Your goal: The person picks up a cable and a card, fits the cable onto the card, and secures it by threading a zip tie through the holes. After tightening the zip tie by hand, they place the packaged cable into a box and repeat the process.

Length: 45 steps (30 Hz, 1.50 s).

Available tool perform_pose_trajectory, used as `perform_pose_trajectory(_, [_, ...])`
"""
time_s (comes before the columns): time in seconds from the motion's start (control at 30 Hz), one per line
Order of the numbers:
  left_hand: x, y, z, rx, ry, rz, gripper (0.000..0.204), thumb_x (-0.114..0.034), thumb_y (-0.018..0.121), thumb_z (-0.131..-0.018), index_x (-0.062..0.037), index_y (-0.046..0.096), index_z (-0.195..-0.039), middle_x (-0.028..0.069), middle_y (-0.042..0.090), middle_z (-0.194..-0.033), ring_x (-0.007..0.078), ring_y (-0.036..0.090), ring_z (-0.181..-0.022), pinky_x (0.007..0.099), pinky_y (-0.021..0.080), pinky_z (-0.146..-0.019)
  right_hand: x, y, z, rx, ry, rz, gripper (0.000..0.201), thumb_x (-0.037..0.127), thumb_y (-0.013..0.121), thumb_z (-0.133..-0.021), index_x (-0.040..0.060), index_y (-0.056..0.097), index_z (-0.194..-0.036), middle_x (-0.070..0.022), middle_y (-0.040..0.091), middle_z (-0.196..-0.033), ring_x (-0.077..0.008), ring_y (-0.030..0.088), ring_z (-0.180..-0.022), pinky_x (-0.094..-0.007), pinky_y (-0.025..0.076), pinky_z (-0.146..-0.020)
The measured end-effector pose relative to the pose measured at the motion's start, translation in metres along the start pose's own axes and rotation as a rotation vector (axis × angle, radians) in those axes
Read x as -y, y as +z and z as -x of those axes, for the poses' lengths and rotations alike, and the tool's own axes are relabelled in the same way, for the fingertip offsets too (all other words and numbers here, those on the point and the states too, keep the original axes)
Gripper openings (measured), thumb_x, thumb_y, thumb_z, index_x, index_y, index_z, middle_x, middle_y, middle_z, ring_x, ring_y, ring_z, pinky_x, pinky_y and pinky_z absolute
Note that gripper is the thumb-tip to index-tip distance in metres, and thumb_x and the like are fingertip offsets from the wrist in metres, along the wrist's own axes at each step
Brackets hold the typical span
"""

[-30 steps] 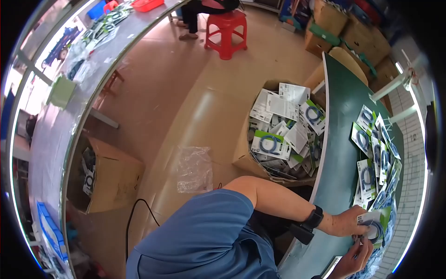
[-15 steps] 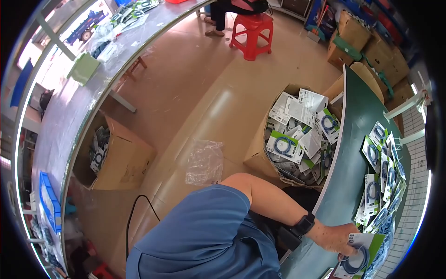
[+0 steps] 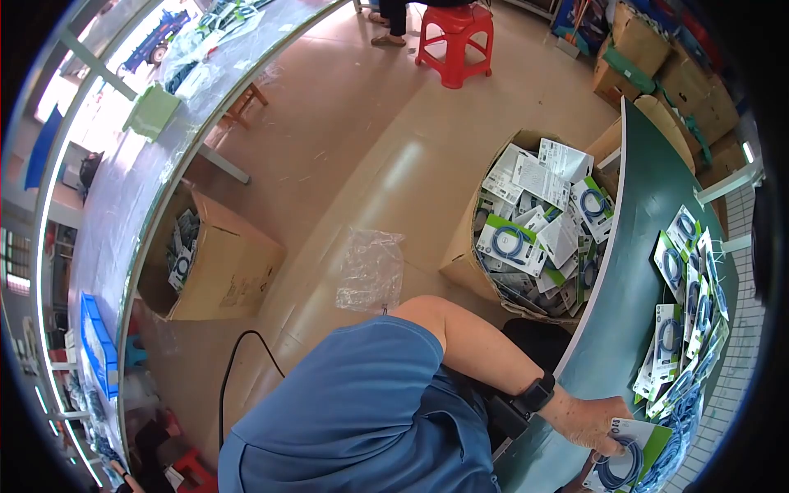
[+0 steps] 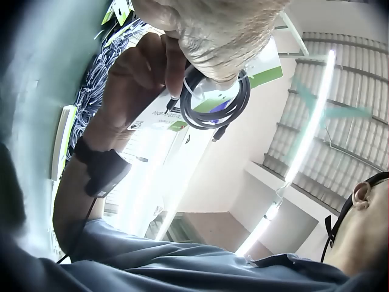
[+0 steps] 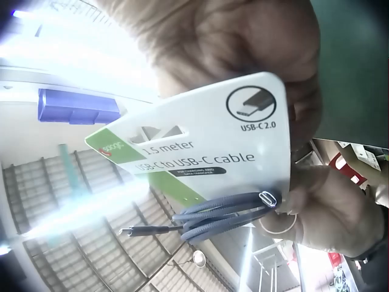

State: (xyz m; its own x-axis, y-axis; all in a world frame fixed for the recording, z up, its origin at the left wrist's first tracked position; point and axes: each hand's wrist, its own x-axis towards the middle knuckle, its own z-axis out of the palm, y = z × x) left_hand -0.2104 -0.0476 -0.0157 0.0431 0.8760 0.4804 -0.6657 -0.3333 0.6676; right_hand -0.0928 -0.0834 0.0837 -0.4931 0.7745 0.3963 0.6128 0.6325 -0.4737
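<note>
My left hand (image 3: 588, 421) pinches a white and green retail card (image 5: 243, 131) at the edge beside its cable. A coiled blue-grey USB-C cable (image 5: 222, 213) lies against the card's face, with a thin white tie round the coil. My right hand (image 4: 137, 79) has its fingers curled at the card's other side, close to one cable plug (image 4: 172, 104). In the head view that hand is mostly hidden behind the card. Both hands are over the green bench (image 3: 596, 361), near a heap of loose blue cables (image 3: 678, 444).
Several carded cables (image 3: 670, 337) lie piled along the bench's far side. A cardboard box (image 3: 464, 259) full of carded cables stands on the floor beside the bench. Across the aisle are another box (image 3: 230, 263), a long table (image 3: 156, 193) and a red stool (image 3: 454, 41).
The card has moved down and left with both hands, and its cable coil now faces the head camera more fully. The right hand has slipped mostly behind the card. The head view has shifted.
</note>
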Motion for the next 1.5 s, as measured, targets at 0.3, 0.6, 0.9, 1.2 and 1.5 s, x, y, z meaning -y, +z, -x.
perform_pose_trajectory(0.3, [-0.013,-0.004,0.007,0.031,0.054,-0.063,0.022,-0.013,0.068,-0.088,0.0069,0.061,-0.082,0.0108,0.065,-0.068,0.0158,0.066,-0.056,0.0292,0.052,-0.054,-0.084,-0.001,-0.045,0.185,0.087,-0.436,0.023,0.021,0.064,-0.102,-0.0022,0.061,-0.106,-0.017,0.065,-0.092,-0.0292,0.063,-0.085,-0.0387,0.051,-0.072])
perform_pose_trajectory(0.6, [-0.004,-0.027,0.008,0.141,0.232,-0.419,0.012,-0.007,0.073,-0.08,0.0,0.066,-0.074,0.0071,0.068,-0.066,0.0184,0.065,-0.066,0.0325,0.051,-0.059,-0.033,0.015,-0.028,0.33,0.183,-0.879,0.024,0.022,0.063,-0.103,-0.0021,0.059,-0.104,-0.0165,0.064,-0.092,-0.0279,0.062,-0.085,-0.0379,0.05,-0.072])
perform_pose_trajectory(0.9, [-0.001,-0.012,0.007,0.037,0.439,-0.393,0.022,-0.005,0.085,-0.071,-0.0102,0.065,-0.063,0.0008,0.069,-0.068,0.0207,0.065,-0.069,0.0317,0.05,-0.064,-0.101,-0.017,-0.017,0.143,0.08,-0.72,0.022,0.017,0.06,-0.104,0.0013,0.052,-0.091,-0.0117,0.061,-0.089,-0.0188,0.057,-0.079,-0.0335,0.046,-0.066])
perform_pose_trajectory(1.2, [-0.004,-0.011,0.002,-0.007,0.494,-0.384,0.024,-0.008,0.087,-0.071,-0.012,0.065,-0.064,0.0,0.07,-0.07,0.0188,0.066,-0.069,0.0317,0.05,-0.067,-0.061,-0.027,-0.004,0.166,-0.024,-0.772,0.024,0.013,0.06,-0.103,0.0015,0.049,-0.085,-0.0109,0.062,-0.083,-0.0164,0.053,-0.064,-0.0273,0.042,-0.059])
perform_pose_trajectory(1.5, [-0.007,0.006,0.012,0.028,0.378,-0.389,0.016,-0.005,0.086,-0.072,-0.008,0.07,-0.072,0.0019,0.072,-0.076,0.0171,0.067,-0.073,0.0297,0.052,-0.067,-0.073,-0.05,0.004,0.201,-0.058,-0.768,0.022,0.008,0.062,-0.1,0.0021,0.052,-0.082,-0.0116,0.063,-0.084,-0.0161,0.052,-0.07,-0.0285,0.044,-0.066])
